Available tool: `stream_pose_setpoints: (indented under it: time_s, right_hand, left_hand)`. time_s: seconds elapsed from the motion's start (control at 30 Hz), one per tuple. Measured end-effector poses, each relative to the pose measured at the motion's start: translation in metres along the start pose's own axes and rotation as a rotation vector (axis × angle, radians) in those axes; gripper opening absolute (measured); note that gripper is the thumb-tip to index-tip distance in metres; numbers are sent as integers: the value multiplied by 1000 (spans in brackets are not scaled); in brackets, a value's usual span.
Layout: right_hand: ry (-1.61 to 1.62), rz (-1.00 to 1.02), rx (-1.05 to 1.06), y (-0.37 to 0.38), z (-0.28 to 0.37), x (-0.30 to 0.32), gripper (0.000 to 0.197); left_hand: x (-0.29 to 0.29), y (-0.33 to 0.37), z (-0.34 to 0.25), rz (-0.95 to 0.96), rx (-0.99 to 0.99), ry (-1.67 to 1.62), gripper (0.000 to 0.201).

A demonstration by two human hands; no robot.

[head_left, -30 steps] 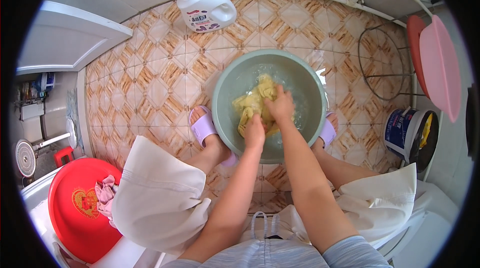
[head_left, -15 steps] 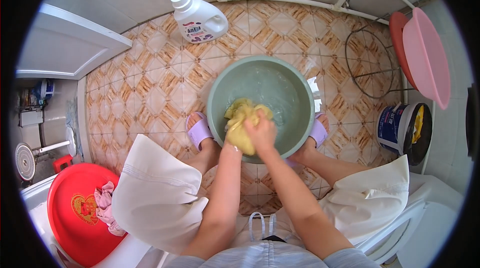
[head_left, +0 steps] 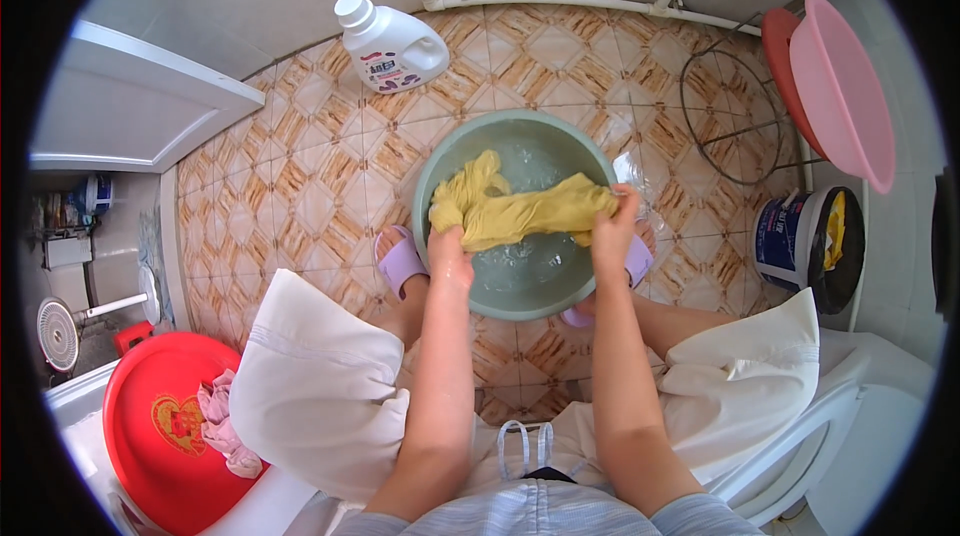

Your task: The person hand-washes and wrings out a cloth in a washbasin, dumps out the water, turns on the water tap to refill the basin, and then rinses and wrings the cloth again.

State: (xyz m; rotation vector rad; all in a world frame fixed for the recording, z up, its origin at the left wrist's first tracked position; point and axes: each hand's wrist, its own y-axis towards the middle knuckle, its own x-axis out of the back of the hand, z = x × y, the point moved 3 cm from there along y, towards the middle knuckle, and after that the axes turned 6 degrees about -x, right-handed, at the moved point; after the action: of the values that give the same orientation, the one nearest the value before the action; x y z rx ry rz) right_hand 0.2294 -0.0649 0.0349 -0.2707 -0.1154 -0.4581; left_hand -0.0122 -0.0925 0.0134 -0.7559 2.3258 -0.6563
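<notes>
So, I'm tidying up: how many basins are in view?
4: green basin in the middle; pink basin at right; red-brown basin partly behind it; red basin at lower left. Others may be hidden.

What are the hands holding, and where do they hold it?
The yellow cloth: the left hand has its bunched left part, the right hand its right end.

A yellow cloth [head_left: 515, 219] stretches across a green basin [head_left: 517, 117], barring the straight way between the left hand [head_left: 449, 244] and right hand [head_left: 614, 228], while water [head_left: 515, 276] on the near side leaves room to pass. Tiled floor [head_left: 300, 186] offers a path between basin and white bottle [head_left: 393, 48]; purple slippers [head_left: 402, 260] crowd the rim's sides, and a bucket [head_left: 783, 236] blocks the right.
</notes>
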Motion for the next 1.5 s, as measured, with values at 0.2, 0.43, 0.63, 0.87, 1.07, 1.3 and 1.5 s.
stream_pose_setpoints:
  time_s: [0.2,0.43,0.63,0.87,1.07,1.3,1.5]
  right_hand:
    - [-1032,293,270,-37,-17,-68,55]
    - [-1195,646,84,-30,-115,-82,60]
    - [-1368,734,-25,0,-34,-109,34]
    - [-309,817,-467,-37,-13,-116,49]
    - [77,555,-601,-53,8,-76,46]
    - [362,729,-617,-81,67,-61,46]
    - [320,781,-653,-65,42,-30,44]
  left_hand:
    - [41,17,50,-164,-38,289,55]
    - [24,12,67,-301,414,280,48]
    - [48,34,75,-174,32,244,48]
    - [-6,0,30,196,-277,638,46]
    - [-3,-9,-18,47,-19,483,34]
    - [2,-35,28,206,277,437,79]
    - [-4,-46,7,584,281,500,69]
